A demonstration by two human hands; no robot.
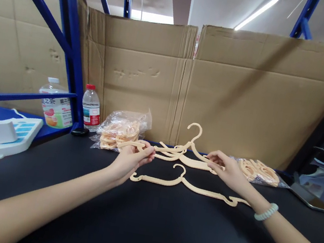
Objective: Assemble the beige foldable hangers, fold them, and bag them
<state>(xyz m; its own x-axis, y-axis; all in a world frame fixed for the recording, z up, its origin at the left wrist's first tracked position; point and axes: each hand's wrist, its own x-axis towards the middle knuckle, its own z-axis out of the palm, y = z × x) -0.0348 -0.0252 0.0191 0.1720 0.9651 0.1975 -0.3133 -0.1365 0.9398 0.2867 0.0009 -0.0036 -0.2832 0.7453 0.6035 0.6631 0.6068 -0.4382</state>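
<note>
My left hand (pixel 131 158) pinches the left arm of a cream plastic hanger (pixel 186 152), and my right hand (pixel 228 172) grips its right arm. The hanger is lifted slightly, hook pointing up toward the cardboard wall. More cream hanger pieces lie under it. A second cream hanger (pixel 184 183) lies flat on the black table (pixel 145 222), just in front of both hands. My right wrist wears a pale bead bracelet (pixel 266 212).
A clear bag of cream parts (pixel 119 131) sits behind my left hand; another bag of parts (pixel 261 172) lies to the right. Two bottles (pixel 91 107) and a white power strip (pixel 4 136) stand at the left by the blue rack post (pixel 70 39). A cardboard wall (pixel 217 89) closes the back.
</note>
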